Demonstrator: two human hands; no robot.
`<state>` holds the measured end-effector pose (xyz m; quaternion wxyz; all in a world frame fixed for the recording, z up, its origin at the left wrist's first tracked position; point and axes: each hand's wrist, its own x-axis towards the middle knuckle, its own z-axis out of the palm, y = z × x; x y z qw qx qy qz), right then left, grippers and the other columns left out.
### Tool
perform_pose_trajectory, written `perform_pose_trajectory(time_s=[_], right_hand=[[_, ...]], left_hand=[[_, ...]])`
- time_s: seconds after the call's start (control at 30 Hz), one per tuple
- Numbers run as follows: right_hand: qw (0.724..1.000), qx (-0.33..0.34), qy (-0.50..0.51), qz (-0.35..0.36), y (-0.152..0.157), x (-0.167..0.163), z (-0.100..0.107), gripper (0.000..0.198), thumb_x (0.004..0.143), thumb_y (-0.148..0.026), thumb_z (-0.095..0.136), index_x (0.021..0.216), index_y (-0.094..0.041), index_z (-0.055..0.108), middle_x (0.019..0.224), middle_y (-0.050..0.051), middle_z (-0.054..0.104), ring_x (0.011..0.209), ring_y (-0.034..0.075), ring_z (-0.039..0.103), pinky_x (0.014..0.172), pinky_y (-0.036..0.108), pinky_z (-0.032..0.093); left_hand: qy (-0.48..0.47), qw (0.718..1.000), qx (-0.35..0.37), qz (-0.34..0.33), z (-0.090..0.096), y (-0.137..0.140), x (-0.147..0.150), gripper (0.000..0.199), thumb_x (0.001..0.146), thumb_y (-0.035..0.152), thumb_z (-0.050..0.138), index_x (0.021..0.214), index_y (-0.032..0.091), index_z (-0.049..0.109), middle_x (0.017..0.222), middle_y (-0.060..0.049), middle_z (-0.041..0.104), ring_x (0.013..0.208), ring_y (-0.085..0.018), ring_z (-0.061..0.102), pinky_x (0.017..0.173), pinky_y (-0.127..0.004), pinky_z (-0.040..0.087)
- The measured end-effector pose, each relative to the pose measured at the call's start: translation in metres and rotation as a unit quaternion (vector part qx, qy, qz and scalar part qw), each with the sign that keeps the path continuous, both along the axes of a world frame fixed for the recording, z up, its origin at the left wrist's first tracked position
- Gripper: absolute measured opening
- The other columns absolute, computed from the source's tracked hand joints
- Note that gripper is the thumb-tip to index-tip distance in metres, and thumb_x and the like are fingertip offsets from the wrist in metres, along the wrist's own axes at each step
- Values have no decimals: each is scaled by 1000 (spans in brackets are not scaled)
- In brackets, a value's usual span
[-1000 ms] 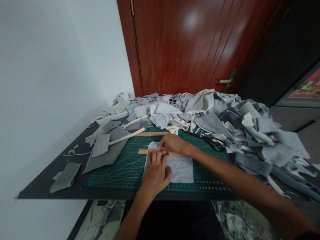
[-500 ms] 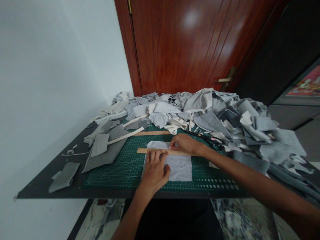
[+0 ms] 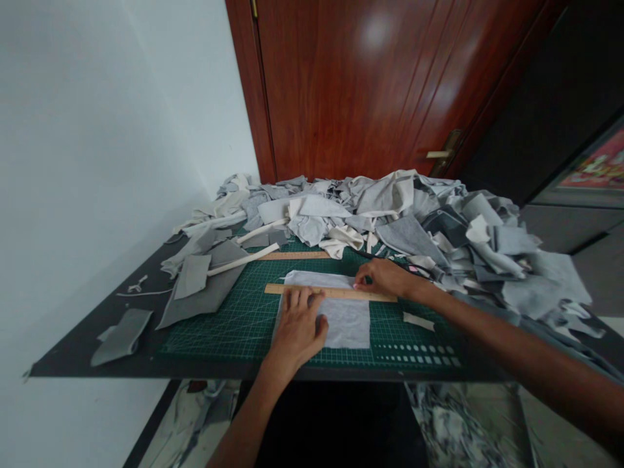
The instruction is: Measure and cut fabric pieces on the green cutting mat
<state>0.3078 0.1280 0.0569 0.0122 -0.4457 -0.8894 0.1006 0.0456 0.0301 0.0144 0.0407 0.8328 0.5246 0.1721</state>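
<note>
A light grey piece of cloth (image 3: pixel 347 324) lies flat on the green cutting mat (image 3: pixel 234 325). Across its upper part rests a wooden ruler (image 3: pixel 336 294). My left hand (image 3: pixel 298 325) presses down on the ruler and cloth, fingers spread and thumb out to the side. At the ruler's upper edge, near the cloth's right side, my right hand (image 3: pixel 385 278) is closed in a pinch. Whatever sits between its fingertips is too small to name. Behind the right hand, black scissors (image 3: pixel 424 270) are partly hidden.
Grey and cream fabric scraps (image 3: pixel 316 211) are heaped along the back and right of the table. A second wooden ruler (image 3: pixel 295 255) lies at the mat's far side. Grey cloth pieces (image 3: pixel 199 305) cover the left, and a small strip (image 3: pixel 418 321) lies at right.
My right hand has slid rightward along the ruler's upper edge, from the middle of the cloth to near its right side. My left hand stays pressed on the ruler.
</note>
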Motion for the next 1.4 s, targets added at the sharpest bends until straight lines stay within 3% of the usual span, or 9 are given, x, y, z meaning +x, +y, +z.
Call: perform_pose_trajectory(time_s=[0.3,0.43,0.57,0.7,0.93,1.13,1.4], right_hand=[[999,-19,-18,-28,-14,40,7,19,95,-30,66,94,-21,83,99,8,81,90,23,74,79,28,48],[998,-35,29,-33,-15,40,9,20,96,-30,65,95,-21,82,97,6,81,86,20,74,77,27,48],[993,13,104,-47,-9,6,8,19,95,-31,67,95,-20,82,96,6,81,80,17,72,73,25,46],[986,39,157,-39,2,-55,7,18,96,-33,69,96,-21,82,94,4,81,79,16,72,72,24,45],[986,3,167,12,16,-144,1,14,93,-24,69,93,-20,83,92,4,81,81,16,71,73,24,46],[987,1,160,21,19,-159,-6,15,92,-25,69,92,-21,83,89,4,81,80,15,71,73,23,45],[993,5,110,29,16,-138,7,16,89,-24,69,84,-20,83,75,2,77,68,14,65,67,23,41]], left_hand=[[-11,1000,3,-1,-1,0,0,45,93,24,56,138,22,57,135,-10,57,133,-31,46,125,-58,26],[-24,1000,10,-5,-5,0,-1,44,93,24,55,137,23,57,135,-10,56,133,-31,46,125,-58,27],[-27,999,19,-6,-8,-1,-2,46,94,24,55,140,23,54,138,-10,55,135,-31,44,126,-57,26],[-12,1000,14,-3,-9,-2,-2,48,95,25,54,143,22,52,139,-10,54,137,-32,43,126,-58,25],[-20,1000,11,-4,-8,-5,-2,46,95,26,54,141,23,53,139,-9,54,140,-31,41,128,-59,20],[-33,999,5,-7,-5,-5,-2,46,93,24,55,140,25,53,143,-8,51,146,-32,35,129,-60,18],[-23,1000,-2,-4,-5,-3,-2,47,94,25,55,141,22,54,141,-10,52,143,-33,38,127,-61,22]])
